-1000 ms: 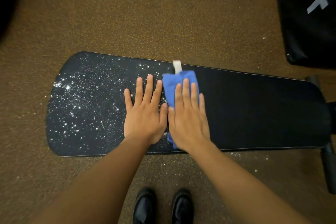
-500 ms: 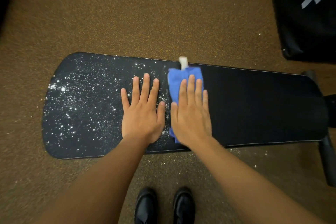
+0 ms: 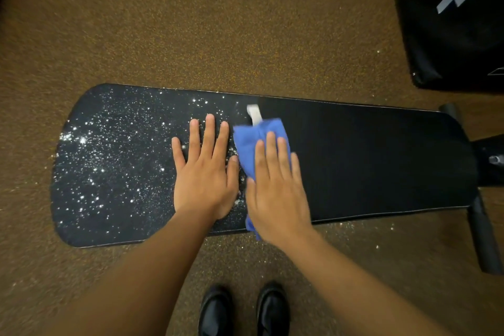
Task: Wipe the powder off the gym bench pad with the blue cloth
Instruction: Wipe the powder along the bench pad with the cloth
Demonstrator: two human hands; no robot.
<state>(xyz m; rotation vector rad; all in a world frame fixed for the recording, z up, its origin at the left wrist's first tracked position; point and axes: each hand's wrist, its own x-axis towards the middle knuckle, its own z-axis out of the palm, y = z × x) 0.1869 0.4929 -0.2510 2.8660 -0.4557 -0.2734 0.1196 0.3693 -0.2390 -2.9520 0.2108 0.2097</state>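
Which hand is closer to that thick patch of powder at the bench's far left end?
Left. The left hand lies flat on the powder side; the right hand, pressing the cloth, is farther away.

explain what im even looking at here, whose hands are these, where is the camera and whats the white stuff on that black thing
There is no machine here. The one picture comes from a camera worn on a person's head, looking down past their arms to their black shoes on the brown floor.

The long black thing is a gym bench pad. The white specks are powder, covering its left part; the right part looks clean.

The left hand lies flat and bare on the pad, amid the powder. The right hand presses flat on a blue cloth, at the edge between the dusty and clean parts. A white tag sticks out from the cloth. Neither hand grips anything. Some powder has spilled onto the floor.
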